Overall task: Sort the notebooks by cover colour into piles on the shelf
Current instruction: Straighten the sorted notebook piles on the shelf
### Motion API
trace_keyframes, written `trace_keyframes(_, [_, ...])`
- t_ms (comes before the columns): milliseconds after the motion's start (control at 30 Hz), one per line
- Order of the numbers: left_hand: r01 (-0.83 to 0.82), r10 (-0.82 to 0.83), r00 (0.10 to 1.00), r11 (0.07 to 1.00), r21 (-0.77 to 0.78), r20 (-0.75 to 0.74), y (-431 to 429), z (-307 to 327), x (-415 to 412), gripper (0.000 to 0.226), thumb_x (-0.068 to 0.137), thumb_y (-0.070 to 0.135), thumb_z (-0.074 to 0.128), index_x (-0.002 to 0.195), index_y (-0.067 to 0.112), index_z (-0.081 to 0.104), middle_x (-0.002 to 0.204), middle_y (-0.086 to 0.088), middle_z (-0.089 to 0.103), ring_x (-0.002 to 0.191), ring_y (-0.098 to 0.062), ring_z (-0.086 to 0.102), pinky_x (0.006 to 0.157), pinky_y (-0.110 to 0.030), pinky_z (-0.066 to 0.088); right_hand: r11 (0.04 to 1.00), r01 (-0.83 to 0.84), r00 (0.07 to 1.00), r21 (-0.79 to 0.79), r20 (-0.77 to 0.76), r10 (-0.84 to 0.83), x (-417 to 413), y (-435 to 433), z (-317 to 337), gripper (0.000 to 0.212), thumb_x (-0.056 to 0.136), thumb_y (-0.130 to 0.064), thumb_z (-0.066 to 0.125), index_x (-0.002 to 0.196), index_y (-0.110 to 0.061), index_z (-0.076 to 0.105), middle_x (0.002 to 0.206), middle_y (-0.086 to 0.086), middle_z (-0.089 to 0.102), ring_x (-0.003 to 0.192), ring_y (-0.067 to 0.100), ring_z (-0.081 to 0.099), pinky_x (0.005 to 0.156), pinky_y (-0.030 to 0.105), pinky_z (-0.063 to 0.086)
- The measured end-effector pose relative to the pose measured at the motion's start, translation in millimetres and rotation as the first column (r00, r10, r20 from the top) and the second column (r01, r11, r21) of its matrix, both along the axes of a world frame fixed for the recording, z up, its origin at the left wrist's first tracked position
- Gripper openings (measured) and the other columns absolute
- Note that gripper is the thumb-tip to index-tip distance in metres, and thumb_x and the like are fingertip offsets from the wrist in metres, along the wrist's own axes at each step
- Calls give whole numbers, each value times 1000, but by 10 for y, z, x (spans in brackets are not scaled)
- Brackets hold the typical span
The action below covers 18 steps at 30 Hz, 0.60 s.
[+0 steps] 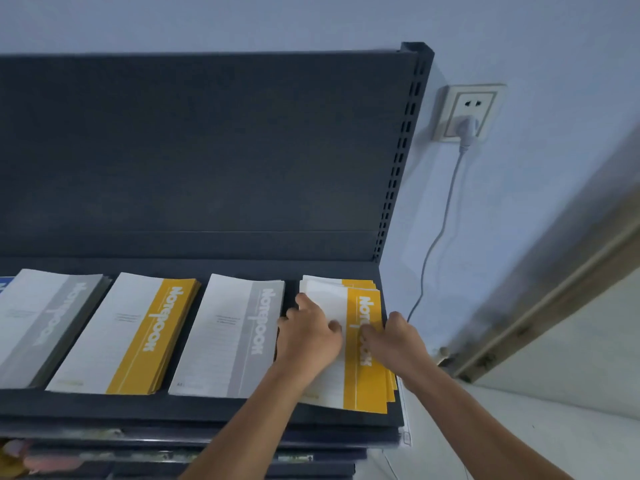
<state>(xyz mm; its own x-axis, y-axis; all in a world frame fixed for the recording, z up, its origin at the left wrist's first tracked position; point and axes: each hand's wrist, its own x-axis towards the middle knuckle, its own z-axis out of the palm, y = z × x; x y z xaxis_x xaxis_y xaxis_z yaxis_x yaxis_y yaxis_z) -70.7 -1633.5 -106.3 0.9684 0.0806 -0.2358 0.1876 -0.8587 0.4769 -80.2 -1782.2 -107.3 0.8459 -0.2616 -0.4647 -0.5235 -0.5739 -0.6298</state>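
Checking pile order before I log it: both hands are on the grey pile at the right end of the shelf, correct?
Not quite. In the head view the left hand and right hand rest on the yellow pile at the right end of the shelf; the grey pile lies just left of it.
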Motion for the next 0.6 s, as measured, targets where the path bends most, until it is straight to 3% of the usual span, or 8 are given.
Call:
trace_keyframes(167, [-11,12,999,999,31,-37,-136,20,-18,66,95,42,55,140,3,26,128,-17,53,116,-34,52,76,-32,39,997,-56,998,-49,7,56,-20,-14,-16,22,95,-26,51,111,-12,55,99,2,62,87,21,59,64,30,44])
trace_keyframes(267, [-89,84,990,995,-41,-117,-173,52,47,63,93,42,58,135,5,29,131,-17,50,119,-35,50,74,-33,39,998,-67,998,-15,-13,67,-22,-42,-29,22,92,-18,49,109,-10,60,100,5,66,88,23,63,66,31,48])
trace_keyframes(333, [-180,147,966,973,-144,-213,-152,64,102,58,91,39,59,129,7,30,127,-16,53,115,-34,53,75,-36,47,997,-78,997,-19,-19,78,-43,-62,-39,23,92,-16,47,108,-11,61,99,6,67,87,22,64,64,29,47])
trace_keyframes(433, [-253,170,934,936,-246,-314,-105,64,92,60,87,35,60,131,5,33,124,-14,56,113,-32,56,90,-42,53,995,-86,996,-52,-3,86,-105,-77,-66,23,92,-14,45,106,-10,62,98,5,67,86,22,64,60,27,45])
trace_keyframes(600, [-248,125,918,922,-298,-377,-96,23,-7,61,91,37,56,142,8,38,140,-13,41,123,-31,46,102,-46,46,994,-33,999,-106,24,36,-194,-47,-53,25,86,-8,44,104,-7,61,101,9,65,89,26,63,64,31,50])
